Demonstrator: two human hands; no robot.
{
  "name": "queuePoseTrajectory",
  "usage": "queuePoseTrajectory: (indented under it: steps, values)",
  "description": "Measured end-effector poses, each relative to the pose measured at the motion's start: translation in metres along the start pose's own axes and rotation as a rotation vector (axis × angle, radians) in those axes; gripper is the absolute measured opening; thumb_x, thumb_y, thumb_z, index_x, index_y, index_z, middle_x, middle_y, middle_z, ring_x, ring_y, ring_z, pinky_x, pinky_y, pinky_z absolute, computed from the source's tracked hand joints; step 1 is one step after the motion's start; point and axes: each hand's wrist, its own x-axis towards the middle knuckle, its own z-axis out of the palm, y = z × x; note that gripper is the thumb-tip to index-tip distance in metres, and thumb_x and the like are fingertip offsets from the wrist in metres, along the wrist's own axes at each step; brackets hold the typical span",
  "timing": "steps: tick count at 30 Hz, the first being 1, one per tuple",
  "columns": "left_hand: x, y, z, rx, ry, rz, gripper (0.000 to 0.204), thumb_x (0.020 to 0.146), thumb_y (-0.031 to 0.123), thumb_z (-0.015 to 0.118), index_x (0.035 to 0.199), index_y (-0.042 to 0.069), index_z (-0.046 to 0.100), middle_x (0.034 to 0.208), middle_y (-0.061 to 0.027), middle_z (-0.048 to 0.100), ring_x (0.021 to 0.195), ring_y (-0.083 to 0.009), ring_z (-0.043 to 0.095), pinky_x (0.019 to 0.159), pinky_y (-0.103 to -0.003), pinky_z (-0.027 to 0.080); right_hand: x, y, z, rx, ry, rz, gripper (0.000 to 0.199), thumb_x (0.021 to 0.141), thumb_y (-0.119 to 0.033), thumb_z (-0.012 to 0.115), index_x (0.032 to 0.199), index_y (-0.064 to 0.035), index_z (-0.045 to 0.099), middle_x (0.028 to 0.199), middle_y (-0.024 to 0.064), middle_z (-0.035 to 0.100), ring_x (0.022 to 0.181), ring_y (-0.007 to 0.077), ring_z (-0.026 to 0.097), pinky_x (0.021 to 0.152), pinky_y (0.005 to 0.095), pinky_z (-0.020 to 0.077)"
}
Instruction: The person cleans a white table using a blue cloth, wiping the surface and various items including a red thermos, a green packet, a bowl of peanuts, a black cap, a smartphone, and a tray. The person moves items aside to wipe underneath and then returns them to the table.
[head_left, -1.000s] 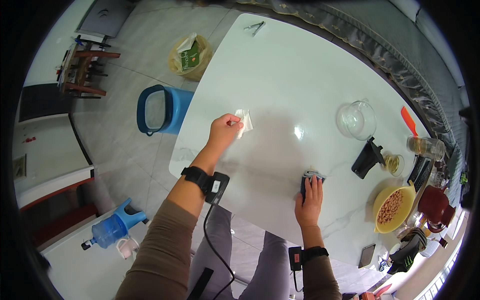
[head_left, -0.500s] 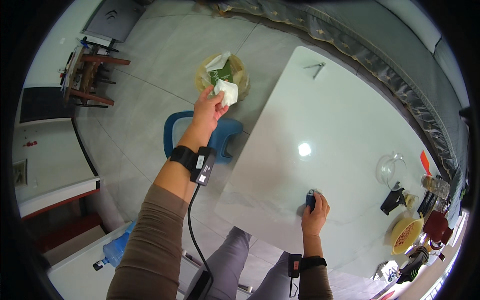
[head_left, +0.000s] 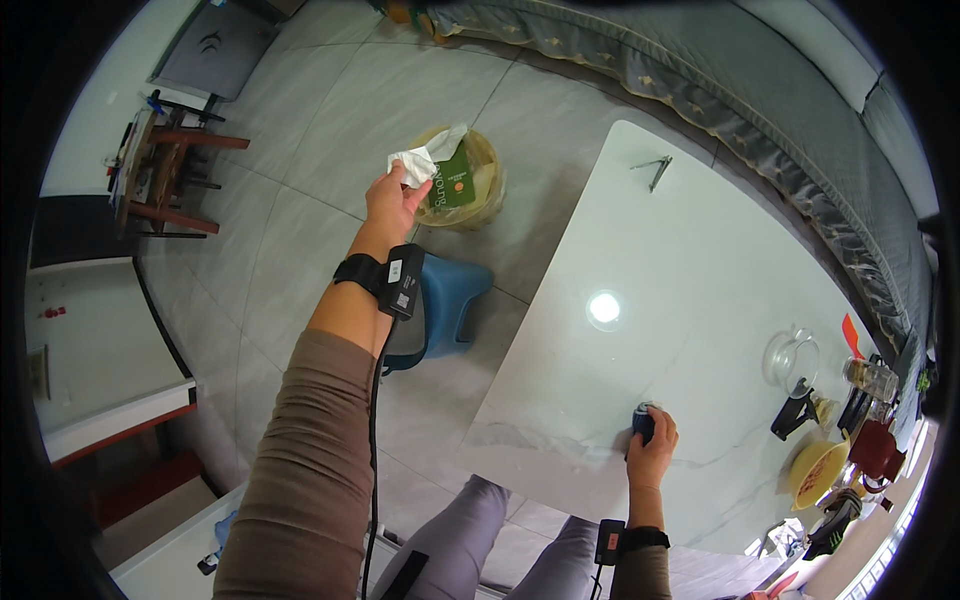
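Observation:
My left hand (head_left: pixel 393 203) is stretched out at the near left side of the waste bin, with a crumpled white tissue (head_left: pixel 408 170) pinched in its fingers. The bin, lined with a yellowish bag (head_left: pixel 489 208), stands on the floor. Inside it are a green package (head_left: pixel 452 188) and more white paper (head_left: pixel 448 143). On the white table, close to its near edge, my right hand (head_left: pixel 652 452) is closed around a small dark blue object (head_left: pixel 642 422) resting on the surface. The fingers cover much of it, so its kind cannot be made out.
Under my left forearm stands a blue plastic stool (head_left: pixel 452 295), beside the white table (head_left: pixel 560 350). The table's right side holds a glass pitcher (head_left: pixel 797 358), a black holder (head_left: pixel 793 415) and a yellow bowl (head_left: pixel 818 470). A small metal stand (head_left: pixel 657 172) sits at its far corner. A grey sofa (head_left: pixel 740 90) runs behind.
My left hand has moved left across the bin with the tissue, so more of the green package shows. The view has shifted slightly; my right hand still grips the dark blue object.

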Motion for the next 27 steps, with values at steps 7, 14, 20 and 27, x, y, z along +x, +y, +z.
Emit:
queuePoseTrajectory:
  steps: [7, 14, 20, 27]
  values:
    - [0.014, 0.019, 0.004, -0.116, 0.030, 0.001, 0.048, 0.098, 0.035, 0.045, 0.130, 0.000, 0.038, 0.129, -0.0212, 0.042, 0.119, -0.0353, 0.045, 0.101, -0.052, 0.042, -0.004, 0.004, -0.001, 0.043, 0.021, -0.016, 0.050, 0.068, 0.007, 0.054, 0.115, -0.0101, 0.058, 0.122, 0.0132, 0.053, 0.114, 0.0350, 0.046, 0.098, 0.0425, 0.0404]
    - [-0.015, 0.008, -0.009, 0.161, -0.063, -0.158, 0.076, 0.094, 0.043, 0.050, 0.146, 0.002, 0.012, 0.147, -0.0229, 0.021, 0.134, -0.0356, 0.030, 0.106, -0.051, 0.035, -0.003, 0.003, 0.001, 0.104, 0.037, -0.064, 0.049, 0.069, 0.007, 0.055, 0.114, -0.0099, 0.058, 0.122, 0.0134, 0.054, 0.114, 0.0348, 0.047, 0.098, 0.0423, 0.0405]
    - [-0.084, -0.060, -0.038, 0.695, -0.336, -0.110, 0.053, 0.090, 0.034, 0.060, 0.132, 0.006, 0.046, 0.129, -0.0068, 0.051, 0.116, -0.0231, 0.050, 0.088, -0.038, 0.047, -0.006, 0.000, 0.003, 0.069, 0.048, -0.022, 0.053, 0.069, 0.008, 0.057, 0.118, -0.0122, 0.056, 0.123, 0.0124, 0.051, 0.116, 0.0343, 0.044, 0.099, 0.0420, 0.0396]
    - [-0.189, -0.172, -0.084, 0.948, -0.528, -0.157, 0.056, 0.096, 0.038, 0.051, 0.136, 0.000, 0.042, 0.131, -0.0101, 0.052, 0.116, -0.0175, 0.050, 0.098, -0.030, 0.038, 0.012, 0.060, -0.034, 0.375, 0.220, 0.093, 0.044, 0.074, 0.006, 0.052, 0.115, -0.0069, 0.058, 0.122, 0.0135, 0.052, 0.112, 0.0320, 0.049, 0.097, 0.0396, 0.0428]
